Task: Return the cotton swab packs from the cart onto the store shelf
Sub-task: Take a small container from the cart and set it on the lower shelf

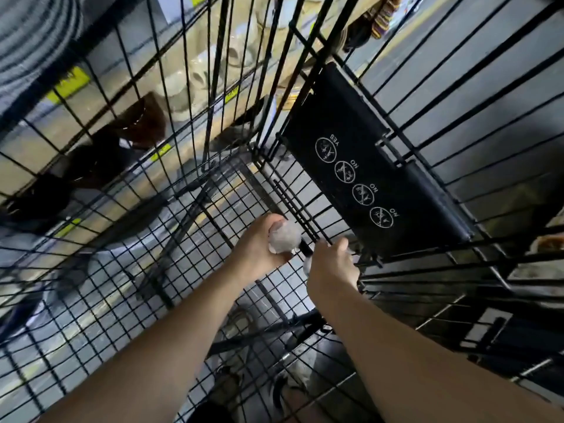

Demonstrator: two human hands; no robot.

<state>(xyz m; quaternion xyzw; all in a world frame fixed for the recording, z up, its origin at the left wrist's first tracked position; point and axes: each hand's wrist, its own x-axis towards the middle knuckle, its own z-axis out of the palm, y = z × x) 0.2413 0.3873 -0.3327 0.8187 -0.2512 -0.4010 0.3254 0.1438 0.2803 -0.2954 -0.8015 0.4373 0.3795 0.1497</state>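
Note:
Both my arms reach down into a black wire cart [128, 270]. My left hand [259, 248] is closed around a clear round cotton swab pack [285, 238], held just above the cart's mesh floor. My right hand [331, 270] is beside it, fingers curled around a second whitish pack [307, 265] that shows only as a sliver at the hand's left edge. Both hands are near the cart's inner corner, below the black child-seat flap [366, 166].
Through the cart's wire side, a store shelf [195, 65] holds white ceramic cups and dark brown bowls [140, 123], with yellow price tags along its edge. The grey floor and my shoes [283, 389] show beneath the mesh.

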